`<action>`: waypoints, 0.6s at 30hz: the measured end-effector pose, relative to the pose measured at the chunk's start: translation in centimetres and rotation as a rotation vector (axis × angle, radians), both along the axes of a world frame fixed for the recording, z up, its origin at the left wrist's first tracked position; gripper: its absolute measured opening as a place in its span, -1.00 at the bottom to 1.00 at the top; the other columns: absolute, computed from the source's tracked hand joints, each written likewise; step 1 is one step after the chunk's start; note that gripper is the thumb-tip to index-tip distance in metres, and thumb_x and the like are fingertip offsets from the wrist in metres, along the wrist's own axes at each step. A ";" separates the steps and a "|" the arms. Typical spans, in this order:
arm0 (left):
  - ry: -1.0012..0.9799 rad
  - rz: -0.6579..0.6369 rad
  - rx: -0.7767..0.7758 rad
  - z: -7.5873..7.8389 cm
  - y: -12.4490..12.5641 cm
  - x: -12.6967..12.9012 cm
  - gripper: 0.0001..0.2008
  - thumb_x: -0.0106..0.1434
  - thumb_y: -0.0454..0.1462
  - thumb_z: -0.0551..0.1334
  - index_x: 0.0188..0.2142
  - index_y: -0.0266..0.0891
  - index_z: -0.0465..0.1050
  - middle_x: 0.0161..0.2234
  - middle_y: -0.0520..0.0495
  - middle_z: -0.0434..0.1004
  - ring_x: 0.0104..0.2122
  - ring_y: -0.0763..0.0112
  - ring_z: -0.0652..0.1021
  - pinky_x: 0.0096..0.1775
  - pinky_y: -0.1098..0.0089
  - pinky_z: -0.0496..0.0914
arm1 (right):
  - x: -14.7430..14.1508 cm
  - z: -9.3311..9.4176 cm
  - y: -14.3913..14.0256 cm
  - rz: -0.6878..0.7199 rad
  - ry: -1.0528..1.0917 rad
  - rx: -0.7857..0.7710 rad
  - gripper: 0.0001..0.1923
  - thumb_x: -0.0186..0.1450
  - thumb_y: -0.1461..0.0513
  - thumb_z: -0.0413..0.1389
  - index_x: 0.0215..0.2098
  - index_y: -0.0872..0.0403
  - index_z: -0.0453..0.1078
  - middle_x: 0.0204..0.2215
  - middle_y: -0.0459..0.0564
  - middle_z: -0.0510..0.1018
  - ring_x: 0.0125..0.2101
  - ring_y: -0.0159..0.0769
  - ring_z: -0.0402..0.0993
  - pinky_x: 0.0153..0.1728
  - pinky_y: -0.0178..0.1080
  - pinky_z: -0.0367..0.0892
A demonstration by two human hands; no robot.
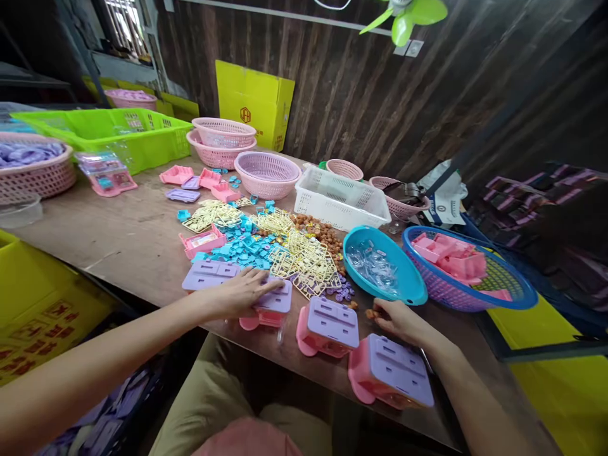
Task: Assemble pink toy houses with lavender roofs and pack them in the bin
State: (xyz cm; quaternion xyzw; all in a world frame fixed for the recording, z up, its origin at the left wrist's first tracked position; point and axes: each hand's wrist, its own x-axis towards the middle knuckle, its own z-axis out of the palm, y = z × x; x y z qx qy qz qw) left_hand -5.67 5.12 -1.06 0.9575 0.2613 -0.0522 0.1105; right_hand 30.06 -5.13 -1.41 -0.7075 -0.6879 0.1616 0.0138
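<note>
Lining the near edge of the worktop (128,234), purple-topped pink boxes (330,323) sit closest, probably so both hands can reach them easily. The left hand (243,291) lies palm down across the boxes at the left, its grip apart with fingers spread, perhaps steadying them. The right hand (399,320) is just beside the rightmost box (399,368), fingertips at a small brown piece (370,314); whether its grip is clamped on it, I cannot tell. Beyond, loose heaps of blue parts (247,248), cream frames (311,259) and brown pieces (329,237) seem kept within arm's reach. To their right, a teal bowl (409,283) holds clear parts (373,266) and a blue-rimmed basket (441,288) holds pink shells (451,259), likely to stop them scattering. Farther back stand a white basket (327,208), stacked pink baskets (223,155) and a yellow carton (249,92).
</note>
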 end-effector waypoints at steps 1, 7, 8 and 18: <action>-0.009 0.000 -0.023 0.0 0.2 -0.3 -0.25 0.15 -0.28 0.25 0.25 -0.13 -0.09 0.15 -0.28 0.16 0.12 0.07 0.24 0.08 0.18 0.14 | -0.4 0.8 -0.4 -0.004 0.005 0.020 -0.86 0.09 0.38 -0.01 -0.58 0.07 0.20 -0.68 -0.21 0.31 -0.63 -0.45 0.19 -0.58 -0.40 0.05; -0.070 0.061 -0.192 0.5 1.2 1.3 -0.40 0.28 -0.08 0.06 0.26 -0.11 -0.07 0.05 -0.24 0.27 -0.04 0.16 0.38 -0.04 0.31 0.25 | -9.1 4.7 -2.1 0.108 0.189 0.278 -0.89 0.16 0.27 -0.04 -0.39 0.07 0.32 -0.48 -0.09 0.46 -0.48 -0.37 0.37 -0.44 -0.35 0.26; -0.086 0.061 -0.221 0.5 1.2 1.6 -0.41 0.29 -0.05 0.03 0.26 -0.10 -0.05 0.01 -0.22 0.31 -0.07 0.18 0.40 -0.07 0.32 0.26 | -11.1 4.5 -2.2 0.159 0.203 0.320 -0.86 0.17 0.29 -0.05 -0.36 0.07 0.33 -0.43 -0.06 0.47 -0.43 -0.35 0.39 -0.39 -0.34 0.28; -0.298 0.073 -0.381 -1.3 2.1 1.6 -0.45 0.27 -0.10 0.08 0.20 -0.26 0.14 -0.01 -0.22 0.45 -0.10 0.19 0.49 -0.16 0.40 0.31 | -19.9 -0.1 0.2 0.236 -0.565 0.528 -0.75 0.15 0.50 -0.09 -0.37 0.15 0.35 -0.43 0.09 0.42 -0.45 -0.20 0.34 -0.45 -0.22 0.21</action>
